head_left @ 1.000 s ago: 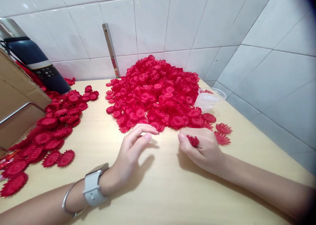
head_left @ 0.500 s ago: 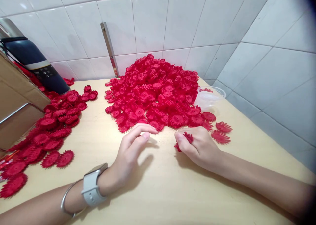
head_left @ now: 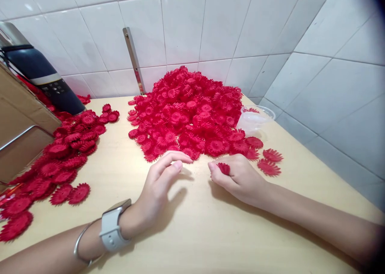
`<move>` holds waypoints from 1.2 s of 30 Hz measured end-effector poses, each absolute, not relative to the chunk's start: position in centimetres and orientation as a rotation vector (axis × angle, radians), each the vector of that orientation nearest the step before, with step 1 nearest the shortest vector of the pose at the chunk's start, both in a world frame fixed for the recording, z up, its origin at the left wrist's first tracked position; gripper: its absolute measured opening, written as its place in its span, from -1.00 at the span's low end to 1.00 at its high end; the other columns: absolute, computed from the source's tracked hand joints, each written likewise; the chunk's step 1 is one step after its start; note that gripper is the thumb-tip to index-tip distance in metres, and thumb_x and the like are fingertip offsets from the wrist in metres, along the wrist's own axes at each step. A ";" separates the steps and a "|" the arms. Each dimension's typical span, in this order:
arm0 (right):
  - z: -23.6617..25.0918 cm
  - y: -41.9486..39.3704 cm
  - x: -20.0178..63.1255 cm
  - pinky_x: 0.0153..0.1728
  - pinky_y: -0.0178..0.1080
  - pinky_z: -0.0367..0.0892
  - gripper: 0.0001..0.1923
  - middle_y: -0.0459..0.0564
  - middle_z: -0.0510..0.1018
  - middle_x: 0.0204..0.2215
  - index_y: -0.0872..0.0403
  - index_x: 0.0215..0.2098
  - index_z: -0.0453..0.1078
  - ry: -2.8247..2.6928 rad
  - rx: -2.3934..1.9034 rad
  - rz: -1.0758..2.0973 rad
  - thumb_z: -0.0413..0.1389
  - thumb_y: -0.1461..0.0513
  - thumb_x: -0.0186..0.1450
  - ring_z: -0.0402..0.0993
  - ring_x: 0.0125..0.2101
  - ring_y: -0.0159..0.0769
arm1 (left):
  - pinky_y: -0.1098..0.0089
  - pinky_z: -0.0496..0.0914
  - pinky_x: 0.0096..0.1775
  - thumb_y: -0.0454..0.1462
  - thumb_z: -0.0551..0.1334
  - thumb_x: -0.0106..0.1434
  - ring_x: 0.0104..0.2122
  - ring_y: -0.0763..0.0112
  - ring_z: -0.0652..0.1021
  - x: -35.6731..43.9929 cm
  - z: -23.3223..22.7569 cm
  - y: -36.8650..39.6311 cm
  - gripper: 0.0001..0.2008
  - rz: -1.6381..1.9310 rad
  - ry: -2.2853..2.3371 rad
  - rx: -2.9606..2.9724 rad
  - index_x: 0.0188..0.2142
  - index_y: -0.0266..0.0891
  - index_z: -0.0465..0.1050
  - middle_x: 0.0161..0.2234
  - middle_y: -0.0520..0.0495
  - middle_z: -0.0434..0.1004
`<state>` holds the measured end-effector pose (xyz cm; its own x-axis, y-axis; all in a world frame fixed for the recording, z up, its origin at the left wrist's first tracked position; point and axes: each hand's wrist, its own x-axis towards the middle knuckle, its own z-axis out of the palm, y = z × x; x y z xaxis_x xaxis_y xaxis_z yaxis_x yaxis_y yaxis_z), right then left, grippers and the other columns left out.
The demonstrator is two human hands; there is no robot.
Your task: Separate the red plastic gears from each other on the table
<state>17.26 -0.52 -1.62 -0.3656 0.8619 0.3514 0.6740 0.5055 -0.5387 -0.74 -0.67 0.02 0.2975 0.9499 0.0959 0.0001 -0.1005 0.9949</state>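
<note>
In my right hand (head_left: 237, 176) a red fringed flower piece (head_left: 223, 168) is gripped; its toothed edge shows between thumb and curled fingers, and the rest is hidden in the fist. My left hand (head_left: 164, 174) holds nothing, its fingers stretched out and thumb apart, just in front of a large heap of red fringed flower pieces (head_left: 189, 113). Its fingertips come close to the heap's front edge; whether they touch it I cannot tell. A watch (head_left: 112, 228) and a thin bangle circle the left wrist.
More red flower pieces (head_left: 60, 166) spill along the left beside a cardboard box (head_left: 24, 117) and a dark bottle (head_left: 45, 73). A clear plastic container (head_left: 254, 119) stands right of the heap. Two loose pieces (head_left: 269, 167) lie near it. White tiled walls border the table (head_left: 210, 242).
My right hand has shifted slightly left, and its grip has closed further round the red piece, so less of it sticks out. My left hand stays where it was.
</note>
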 end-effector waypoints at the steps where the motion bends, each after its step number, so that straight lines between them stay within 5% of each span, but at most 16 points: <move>1: -1.6 -0.5 17.3 -0.70 -0.33 -0.12 -0.62 -0.19 -0.05 -0.80 0.07 -0.73 -0.17 -2.156 -1.237 0.393 -0.18 0.25 0.22 -0.12 -0.77 -0.53 | 0.40 0.26 -0.17 -0.30 0.03 0.20 -0.24 0.35 0.39 -0.7 0.1 -0.7 -0.81 1.045 0.944 1.425 -0.36 -0.23 0.41 -0.30 -0.03 0.39; 6: -1.4 -0.5 17.3 -0.67 -0.34 -0.06 -0.63 -0.18 0.03 -0.79 0.07 -0.72 -0.12 -2.147 -1.169 0.235 -0.18 0.27 0.23 -0.02 -0.75 -0.50 | 0.40 0.30 -0.21 -0.27 0.08 0.18 -0.24 0.35 0.41 -0.8 0.4 -0.8 -0.86 0.985 0.941 1.416 -0.36 -0.23 0.40 -0.28 -0.03 0.37; 12: -1.1 -0.9 16.7 -0.66 -0.39 0.04 -0.76 -0.12 0.26 -0.66 0.09 -0.59 0.15 -2.201 -1.243 -0.034 0.06 0.14 0.11 0.17 -0.65 -0.42 | 0.39 0.33 -0.21 -0.25 0.24 0.07 -0.25 0.37 0.42 -0.7 0.0 -0.8 -0.86 0.880 0.865 1.544 -0.34 -0.23 0.39 -0.23 -0.05 0.32; 18: -0.1 -1.1 15.8 -0.58 -0.32 0.09 -0.87 -0.03 0.30 -0.63 0.11 -0.55 0.20 -2.277 -1.106 -0.425 -0.05 0.25 0.15 0.20 -0.58 -0.32 | 0.38 0.33 -0.21 -0.27 0.17 0.12 -0.24 0.37 0.40 -0.6 0.6 -1.3 -0.91 0.883 0.888 1.612 -0.45 -0.24 0.41 -0.24 -0.07 0.30; 25: 0.7 -1.4 15.4 -0.65 -0.36 0.00 -0.64 -0.10 0.30 -0.69 0.09 -0.62 0.16 -2.374 -1.332 -0.218 0.00 0.00 0.14 0.20 -0.66 -0.40 | 0.37 0.30 -0.18 -0.34 0.13 0.14 -0.25 0.36 0.39 -0.9 0.8 -1.2 -0.90 0.884 0.879 1.525 -0.46 -0.25 0.40 -0.28 -0.06 0.32; 36: -1.7 -0.4 16.2 -0.66 -0.34 -0.05 -0.69 -0.09 0.27 -0.78 0.11 -0.69 0.18 -2.282 -1.219 -0.233 -0.14 0.32 0.19 0.14 -0.74 -0.44 | 0.35 0.25 -0.13 -0.26 -0.03 0.25 -0.17 0.32 0.38 -1.1 0.9 -1.0 -0.73 0.974 0.906 1.452 -0.34 -0.25 0.44 -0.22 -0.11 0.35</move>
